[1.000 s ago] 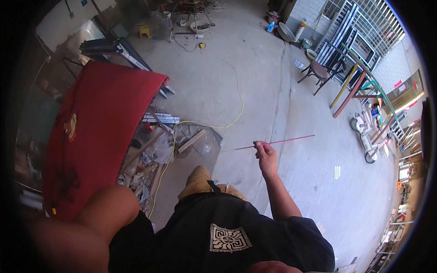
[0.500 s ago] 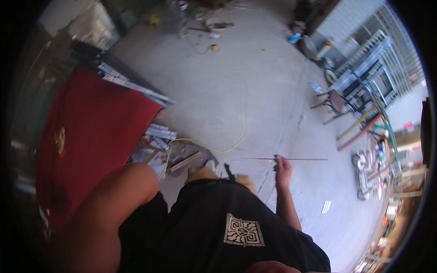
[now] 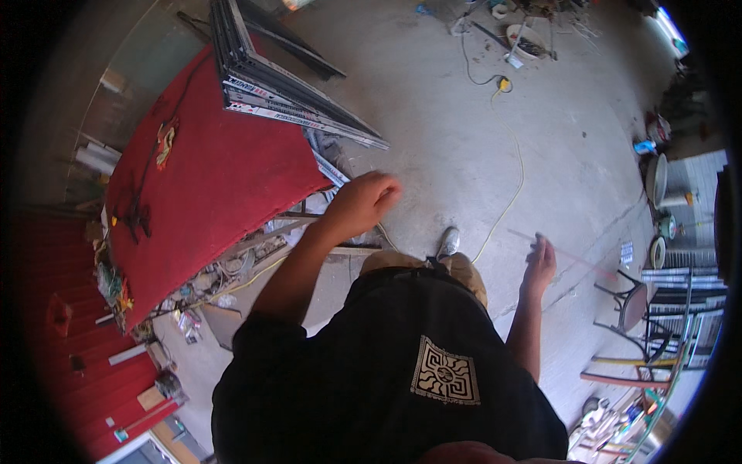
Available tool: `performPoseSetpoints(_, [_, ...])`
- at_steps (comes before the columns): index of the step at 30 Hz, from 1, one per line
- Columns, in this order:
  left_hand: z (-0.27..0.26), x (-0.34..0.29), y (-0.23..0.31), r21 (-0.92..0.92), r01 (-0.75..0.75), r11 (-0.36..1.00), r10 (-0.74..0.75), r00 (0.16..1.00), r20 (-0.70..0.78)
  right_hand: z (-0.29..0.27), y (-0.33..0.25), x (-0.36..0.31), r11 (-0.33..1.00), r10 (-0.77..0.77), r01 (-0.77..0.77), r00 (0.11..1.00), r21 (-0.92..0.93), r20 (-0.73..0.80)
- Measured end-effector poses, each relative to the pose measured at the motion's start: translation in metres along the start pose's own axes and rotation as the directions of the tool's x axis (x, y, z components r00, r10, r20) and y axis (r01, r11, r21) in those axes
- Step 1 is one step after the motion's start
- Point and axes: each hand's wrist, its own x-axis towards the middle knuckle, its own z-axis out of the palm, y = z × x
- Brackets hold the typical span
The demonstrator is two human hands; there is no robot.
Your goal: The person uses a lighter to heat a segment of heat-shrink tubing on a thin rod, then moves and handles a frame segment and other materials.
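Note:
My right hand [image 3: 541, 264] is out ahead at the right, closed on a thin reddish rod [image 3: 583, 261]. The rod is blurred and slants across the hand, its paler end pointing left. At the near edge of a red-covered table [image 3: 224, 147], my left hand [image 3: 365, 204] hangs in the air with its fingers curled in. Nothing sticks out of that hand. Black frames [image 3: 297, 108] with printed strips lie stacked at the table's far end, just beyond the left hand.
A yellow cord [image 3: 516, 185] runs over the concrete floor past my shoe [image 3: 447, 241]. A brown chair [image 3: 632, 305] stands at the right, near metal frames and pipes. Scraps fill the space beneath the table. A white basin [image 3: 528, 40] sits far ahead.
The view has swung to the right, and the chair now appears lower. My left hand has come into view over the table's edge. The rod stays in my right hand, now tilted.

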Motion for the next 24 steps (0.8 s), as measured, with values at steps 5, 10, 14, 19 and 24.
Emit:
performPoseSetpoints(5, [0.131,-0.063,-0.148,0.248,0.381,0.891,-0.448,0.828,0.336,0.068,-0.087,0.141,0.987,-0.149,0.160,0.950,-0.019,0.274])
performPoseSetpoints(10, [0.236,-0.151,-0.200,0.078,0.718,0.691,-0.643,0.563,0.519,0.163,-0.147,0.231,0.984,-0.178,0.165,0.869,0.070,0.462])
performPoseSetpoints(14, [0.260,-0.112,-0.226,-0.282,0.927,0.247,-0.636,0.375,0.675,0.241,-0.166,0.286,0.987,-0.154,0.148,0.805,0.058,0.573])
performPoseSetpoints(19, [0.241,0.038,-0.300,0.205,0.786,0.583,-0.805,0.524,0.280,0.332,-0.194,0.335,0.993,-0.067,0.116,0.706,-0.022,0.705])
performPoseSetpoints(24, [0.099,0.254,-0.279,-0.543,0.602,0.585,-0.726,0.688,-0.019,0.421,-0.236,0.390,0.980,-0.077,0.194,0.602,-0.053,0.795])
